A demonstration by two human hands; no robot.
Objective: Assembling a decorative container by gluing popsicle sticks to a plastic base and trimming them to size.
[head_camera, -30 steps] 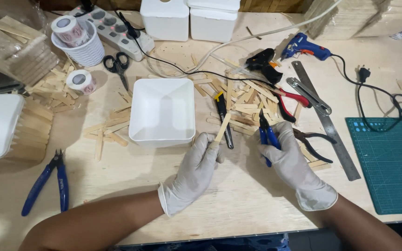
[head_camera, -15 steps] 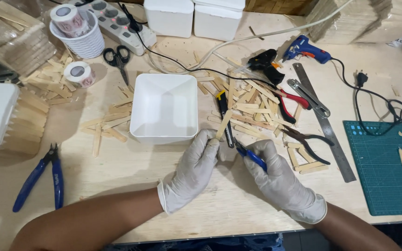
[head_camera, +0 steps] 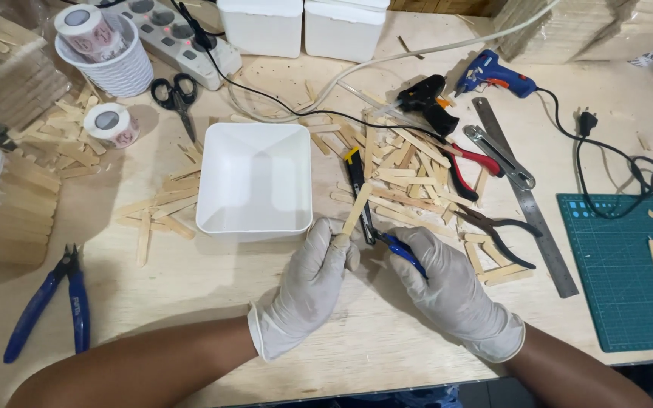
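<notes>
The gloved left hand pinches the lower end of a wooden stick, fingers closed on it. The gloved right hand is closed around blue-handled cutters, whose tip meets the stick. Beyond lie a white square bowl, a stick pile and two glue guns.

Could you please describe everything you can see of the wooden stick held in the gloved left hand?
The wooden stick is flat, pale and narrow with a rounded end, like plain craft wood. It tilts up and to the right, its lower end pinched by the left hand, just right of the white square bowl. The right hand's blue-handled cutters meet it.
</notes>
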